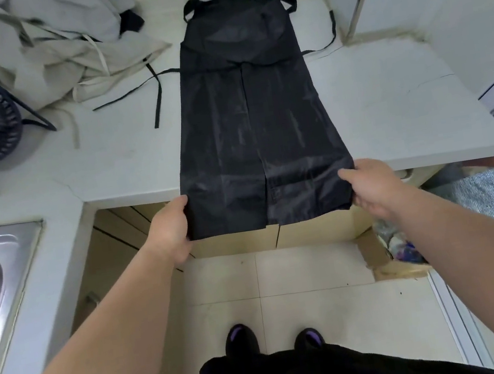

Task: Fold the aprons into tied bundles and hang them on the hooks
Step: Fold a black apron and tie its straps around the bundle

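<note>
Two bare hands hold one black apron point(254, 121) by its near end. At the apron's left corner, the left hand point(169, 228) pinches the cloth, thumb on top. The apron lies flat on the white counter point(106, 163), its near end hanging off. The right hand point(375, 189) pinches the apron's right corner.

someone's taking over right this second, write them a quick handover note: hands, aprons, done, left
Hands: left hand grips the black apron at its near left corner, right hand at the near right.
The apron lies flat on the counter, sides apparently folded to the middle, hem over the edge, ties loose. A beige heap sits back left, unfolded.
Done: lengthwise fold.
Left: fold up, tie, hang, then the heap. No hooks in view.
</note>
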